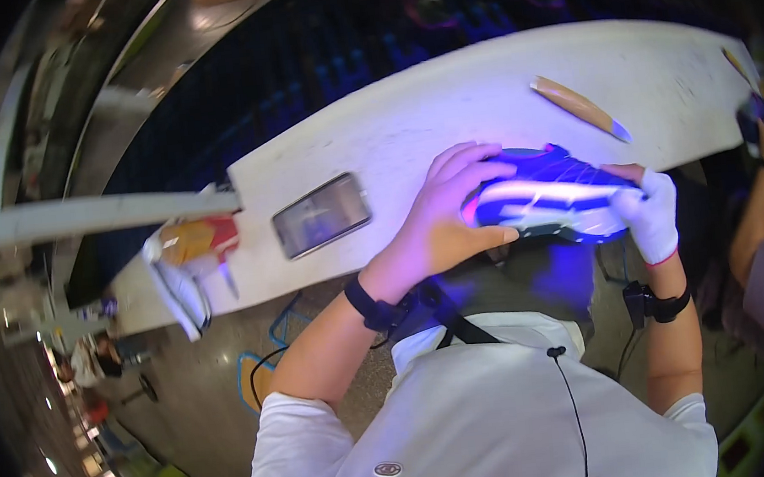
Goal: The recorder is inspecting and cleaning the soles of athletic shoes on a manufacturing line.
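Left hand (448, 209), right hand (657, 217): each grip clasping shoe (549, 202) at table (442, 95) near edge; open room toward phone (322, 215).

Violet-blue light colours my left hand (447, 220) and the shoe (555, 196), which looks blurred. Near the dark rim, straight edges bend, and white glare shows at left.

Shoe (561, 192): deep blue upper, pale side band, dark sole edge. Glove (656, 223): white, reddish hem. Counter (425, 110) shows whitish, violet-blue cast. Tool (576, 107): tan-brown, pale tip. Phone (321, 215): dark frame, greyish screen.
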